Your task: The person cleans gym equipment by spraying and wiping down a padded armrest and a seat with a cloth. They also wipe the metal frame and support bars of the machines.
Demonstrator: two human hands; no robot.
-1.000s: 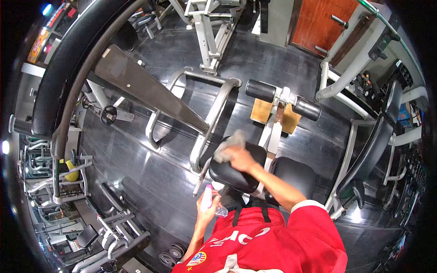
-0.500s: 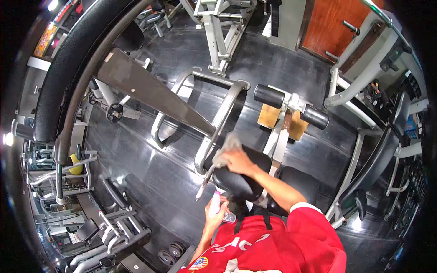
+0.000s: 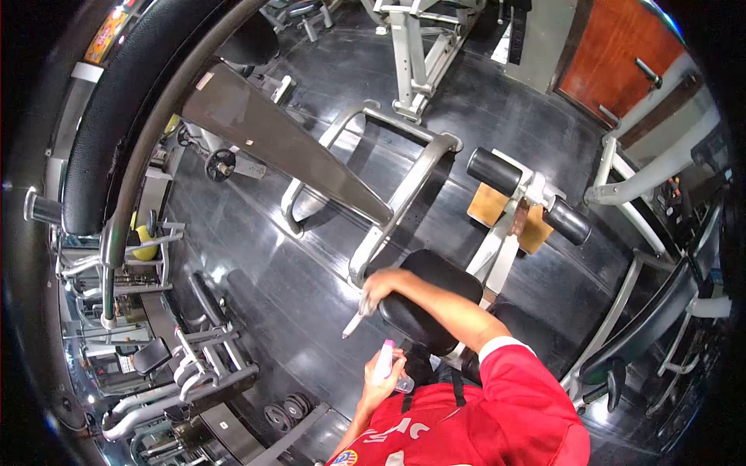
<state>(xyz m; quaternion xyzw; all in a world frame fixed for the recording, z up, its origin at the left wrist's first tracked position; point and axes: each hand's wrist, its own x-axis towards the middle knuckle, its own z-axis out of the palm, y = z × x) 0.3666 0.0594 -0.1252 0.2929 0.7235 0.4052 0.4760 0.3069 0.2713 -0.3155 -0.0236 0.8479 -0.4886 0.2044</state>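
My left hand (image 3: 379,377) is wrapped round a clear spray bottle (image 3: 385,360) with a pink tip, low in front of my red shirt. My right hand (image 3: 379,287) is closed at the left edge of a black padded seat (image 3: 435,299), beside a thin metal handle (image 3: 353,324) that sticks out to the left. A bit of greyish cloth (image 3: 367,303) shows under its fingers, mostly hidden by the hand.
A metal frame (image 3: 416,179) stands beyond the seat, with black foam rollers (image 3: 495,171) to its right. A large padded arm (image 3: 116,124) arches across the upper left. Weight plates (image 3: 287,412) lie at lower left; another machine (image 3: 645,334) is at right.
My right hand has moved from the top of the seat to its left edge by the handle, and the cloth shows less. The view has shifted, with the surroundings further right.
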